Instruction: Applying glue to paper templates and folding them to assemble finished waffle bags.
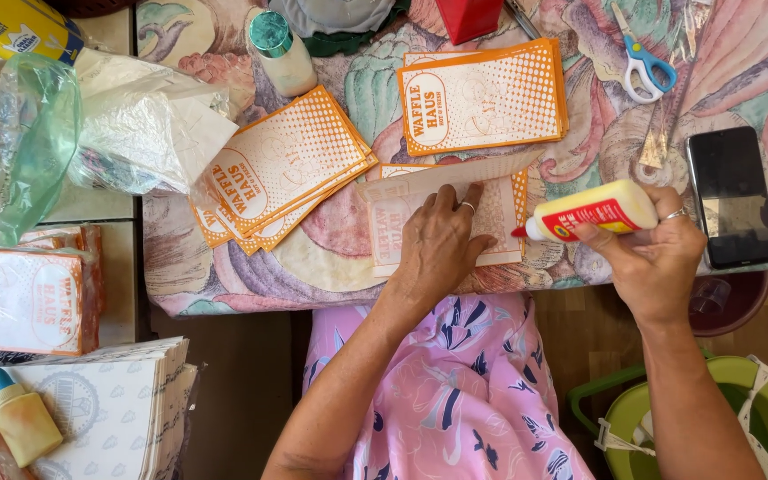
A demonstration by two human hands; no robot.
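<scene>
Centrally, near the table's near edge: paper bag point(402, 222), pale with orange print, lying flat on the flowered tablecloth point(331, 258), its long flap folded up along the far side. Pinned there by the left hand point(437, 244), palm down, fingers spread flat and gripping nothing. Just to the right, glue bottle point(593, 212) lying sideways in the right hand point(655, 262), fingers wrapped tightly around the body, red tip touching or almost touching the bag's right edge; cannot tell which.

Likely trouble: squeezing too hard with the bottle horizontal, so glue floods past the edge onto the cloth or seeps between the layers and seals the bag shut. Easing the left hand's pressure lets the sheet slide under the nozzle and smears the line. Dragging fingers through wet glue marks the print.

Further out: fanned stack of orange printed bags point(282, 169) to the left, squared stack point(482, 93) on the far side, both near enough to catch a stray drip. Scissors point(644, 67) and dark phone point(731, 196) to the right, phone just beside the right hand, exposed to a knock or a splash. Crumpled plastic wrap point(126, 124) far left, green basket point(713, 418) down by the floor.
</scene>
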